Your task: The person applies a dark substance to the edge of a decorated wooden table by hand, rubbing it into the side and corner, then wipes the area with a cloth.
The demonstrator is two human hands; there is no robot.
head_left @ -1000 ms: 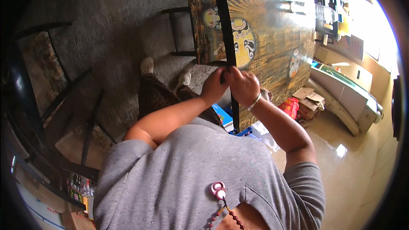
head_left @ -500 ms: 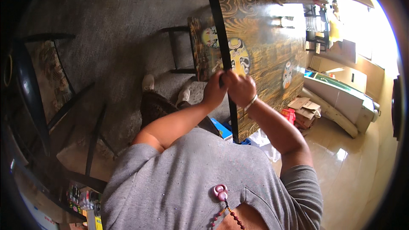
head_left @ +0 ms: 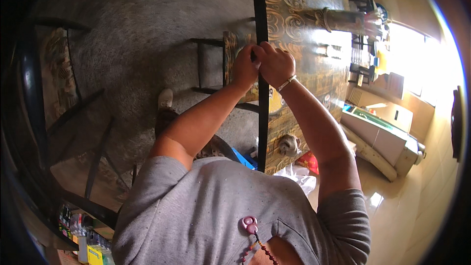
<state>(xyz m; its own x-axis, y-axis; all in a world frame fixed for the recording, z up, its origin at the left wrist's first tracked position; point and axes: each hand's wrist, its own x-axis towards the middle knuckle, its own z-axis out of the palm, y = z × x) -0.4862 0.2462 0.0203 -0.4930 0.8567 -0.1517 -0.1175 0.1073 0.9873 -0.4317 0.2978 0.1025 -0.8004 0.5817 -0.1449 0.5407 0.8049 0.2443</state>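
Dark grey floor (head_left: 142, 34) fills the left of the view, and pale, shiny tiles (head_left: 392, 216) spread at the lower right, below a glaring window (head_left: 419, 64). Between them stands a wooden table (head_left: 306, 73) with swirling carved patterns and a black edge (head_left: 263, 132), running up the view just right of the middle. Both bare forearms reach forward to this edge, where the left hand (head_left: 245, 68) and the right hand (head_left: 277, 66) meet, touching at the fingertips over the black strip. On each hand the fingers are curled inward, with little gap between them; a small dark patch shows where they join, but I cannot tell whether they have hold of anything or whether they press on the edge. A light bracelet (head_left: 286, 83) circles the right wrist. Beyond the left forearm, a stool (head_left: 229, 49) with a wooden seat stands beside the table. Nearer the body, a small crumpled grey-white bundle (head_left: 289, 145) lies on the tabletop, with a red bag (head_left: 308, 162) and a whitish plastic bag (head_left: 299, 175) just below it. Farther up the table rests a cylindrical holder (head_left: 343, 21) with thin sticks. Across the tiles sits a pale boxy appliance (head_left: 380, 130).
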